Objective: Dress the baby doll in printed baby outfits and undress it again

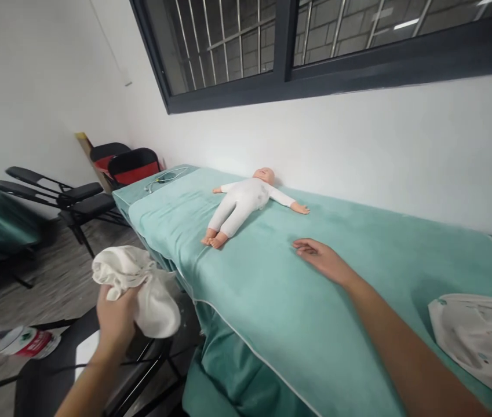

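Observation:
My left hand (117,315) is closed around a bunched white cloth (154,301), held up over a black chair beside the bed; whether the cloth is a garment I cannot tell. Above the green bed cover (263,289) hovers my right hand (321,260), fingers loosely curled and apart, with nothing in it. Beyond it a baby doll (243,200) in a white long-sleeved suit lies on its back, arms spread, head by the wall and bare feet toward me. The doll is nearest to my right hand, and neither hand touches it.
A printed white cloth item (480,336) lies on the bed at right. Thin tubing or cord (165,178) rests at the far left end. A black folding chair (50,370), a red-labelled container (31,341) and more chairs (135,165) stand left. The wall and window (284,40) bound the back.

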Demonstrator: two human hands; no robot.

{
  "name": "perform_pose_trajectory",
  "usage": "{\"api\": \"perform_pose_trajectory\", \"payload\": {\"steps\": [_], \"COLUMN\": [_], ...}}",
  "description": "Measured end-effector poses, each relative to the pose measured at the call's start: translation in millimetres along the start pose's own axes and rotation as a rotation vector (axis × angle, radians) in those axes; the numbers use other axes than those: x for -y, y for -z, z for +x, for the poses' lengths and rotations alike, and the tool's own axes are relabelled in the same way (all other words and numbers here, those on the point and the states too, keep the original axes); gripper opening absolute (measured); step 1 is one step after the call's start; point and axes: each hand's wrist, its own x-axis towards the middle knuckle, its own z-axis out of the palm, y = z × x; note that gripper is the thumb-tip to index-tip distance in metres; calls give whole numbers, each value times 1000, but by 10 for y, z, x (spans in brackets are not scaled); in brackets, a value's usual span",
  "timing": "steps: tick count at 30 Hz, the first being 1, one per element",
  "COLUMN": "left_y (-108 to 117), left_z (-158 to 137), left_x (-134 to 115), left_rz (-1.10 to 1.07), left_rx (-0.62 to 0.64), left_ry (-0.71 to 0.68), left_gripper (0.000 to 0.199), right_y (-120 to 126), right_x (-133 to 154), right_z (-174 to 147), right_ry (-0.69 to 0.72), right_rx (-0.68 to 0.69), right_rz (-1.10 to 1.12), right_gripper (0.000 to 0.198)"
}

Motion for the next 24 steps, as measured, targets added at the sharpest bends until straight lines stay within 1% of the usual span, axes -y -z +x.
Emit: {"api": "perform_pose_trajectory", "payload": {"steps": [2,4,6,9,11,13,15,18,20,22,24], "left_y": [288,531,713,855,878,875,868,878,898,915,913], "left_z": [266,469,599,683,689,673,646,607,587,553,477], "left_x": [159,340,527,803,988,1179,1374,1646,1775,1834,1822], "left_rz": [205,475,772,1160,1316,1369,1353,1312,1307,1314,1324], "left_rx": [-81,-70,-46,99,186,256,333,499,572,572,526], "left_ry": [-90,-131,-157,-166,-157,-158,-142,-63,-21,-30,-81], "left_gripper": [58,53,45,42,42,40,38,38,40,41,44], "right_y": [-12,-17,-16,-11,-8,-6,-4,-2,-3,-5,-8], "right_x": [36,55,51,13,-19,-44,-59,-57,-42,-21,-1], "right_z": [-46,-87,-119,-151,-164,-173,-178,-181,-183,-186,-189], "right_ry": [9,17,19,37,56,69,75,78,80,79,79], "right_rx": [3,-1,-4,3,6,2,-4,-4,-6,-8,-10], "right_rz": [-53,-92,-130,-176,-198,-215,-222,-227,-225,-217,-207], "right_gripper": [36,34,33,32,32,32,32,32,32,32,32]}}
